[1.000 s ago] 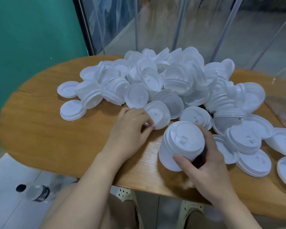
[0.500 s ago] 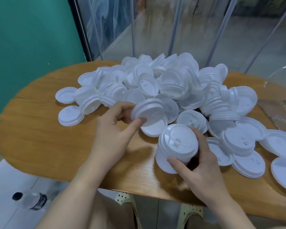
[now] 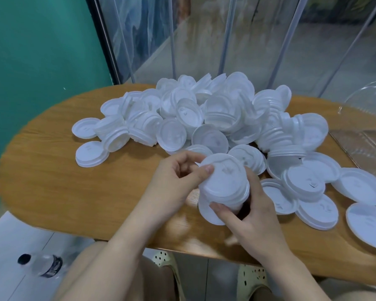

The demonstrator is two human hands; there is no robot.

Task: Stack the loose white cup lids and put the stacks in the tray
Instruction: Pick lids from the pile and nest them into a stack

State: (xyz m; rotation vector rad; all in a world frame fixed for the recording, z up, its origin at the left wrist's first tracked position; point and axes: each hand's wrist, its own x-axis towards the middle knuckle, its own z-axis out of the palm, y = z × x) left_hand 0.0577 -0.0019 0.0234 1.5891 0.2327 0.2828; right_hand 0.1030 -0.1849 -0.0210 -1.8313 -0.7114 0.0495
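Note:
A big heap of loose white cup lids [image 3: 215, 118] covers the back and right of the wooden table [image 3: 52, 181]. My right hand [image 3: 252, 216] grips a short stack of lids [image 3: 224, 192] tilted near the table's front edge. My left hand [image 3: 178, 181] pinches the rim of a single lid [image 3: 223, 172] that lies on top of that stack. A clear plastic tray [image 3: 365, 144] sits at the table's right edge, partly out of view.
More flat lids [image 3: 317, 210] lie spread to the right of the stack. A green wall [image 3: 30, 61] rises on the left. A water bottle [image 3: 44, 265] lies on the floor at lower left. My knees show under the table's front edge.
My left hand lifted one lid from the heap and carried it right onto the top of the stack. My right hand kept its grip on the stack.

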